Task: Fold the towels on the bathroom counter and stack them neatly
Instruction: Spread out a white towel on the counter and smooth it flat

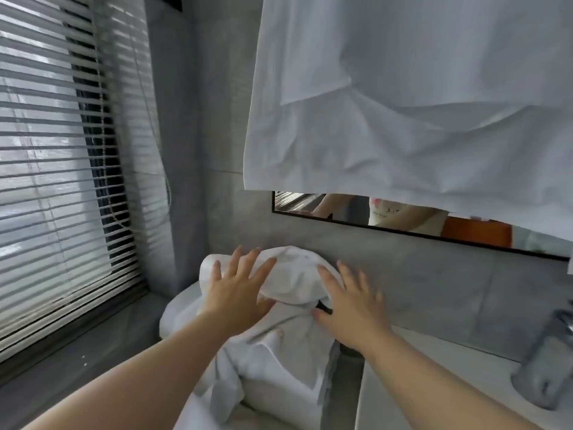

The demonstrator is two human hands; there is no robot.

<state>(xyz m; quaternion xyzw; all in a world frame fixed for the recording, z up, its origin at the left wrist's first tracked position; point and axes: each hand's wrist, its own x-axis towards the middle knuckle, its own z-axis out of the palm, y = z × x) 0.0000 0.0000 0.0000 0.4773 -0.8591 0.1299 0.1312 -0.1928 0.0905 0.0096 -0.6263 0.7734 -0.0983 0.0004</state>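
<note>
Left hand [237, 294] flat, fingers spread, pressing crumpled white towel [288, 280] at 6 o'clock, against grey wall. Right hand [350, 311] open, fingers apart, on towel's 3 o'clock side. Nothing gripped. More white cloth [266, 367] bunched below, on desk [403, 383]. Advice: find two corners, lift, shake flat, align edges before first fold. Bulk likely slips if merely pressed.

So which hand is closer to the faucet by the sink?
The right hand. It rests on the right side of the white towel pile, apart from the faucet at the frame's right edge. The left hand lies on the pile's left side, farther away.
</note>
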